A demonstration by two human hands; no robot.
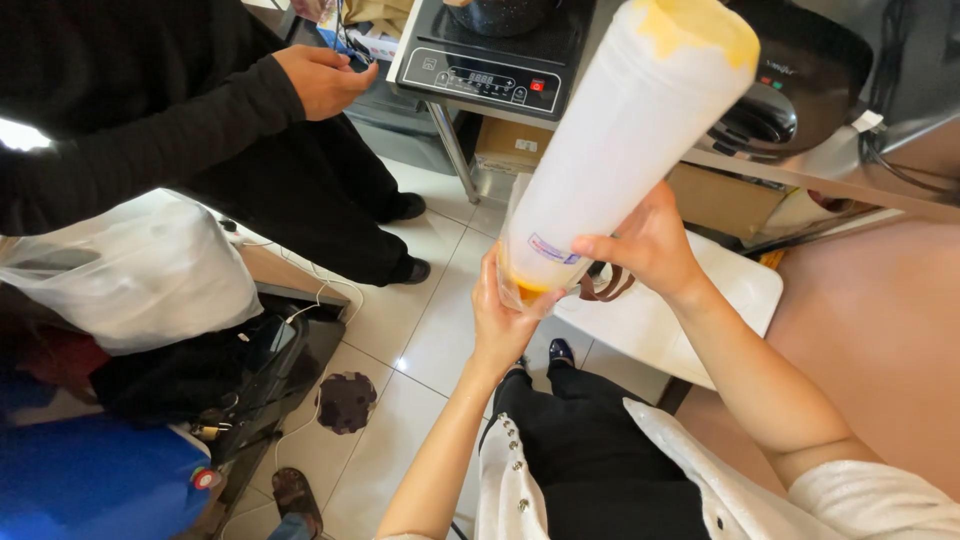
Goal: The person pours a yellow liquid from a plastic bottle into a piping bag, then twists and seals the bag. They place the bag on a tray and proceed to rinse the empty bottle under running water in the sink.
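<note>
A tall white plastic squeeze bottle (620, 140) with yellow batter at its upper end and orange liquid at its lower end is tilted, held between both my hands. My left hand (500, 315) cups the lower end from below. My right hand (645, 245) grips the bottle's side near that end, with a brown hair tie on its wrist.
Another person in black (200, 110) stands at the left, a hand (320, 80) near a black induction cooker (490, 60). A black waffle iron (790, 90) sits on the counter at right. A white lid (690, 300) lies below. A white plastic bag (140, 270) lies left.
</note>
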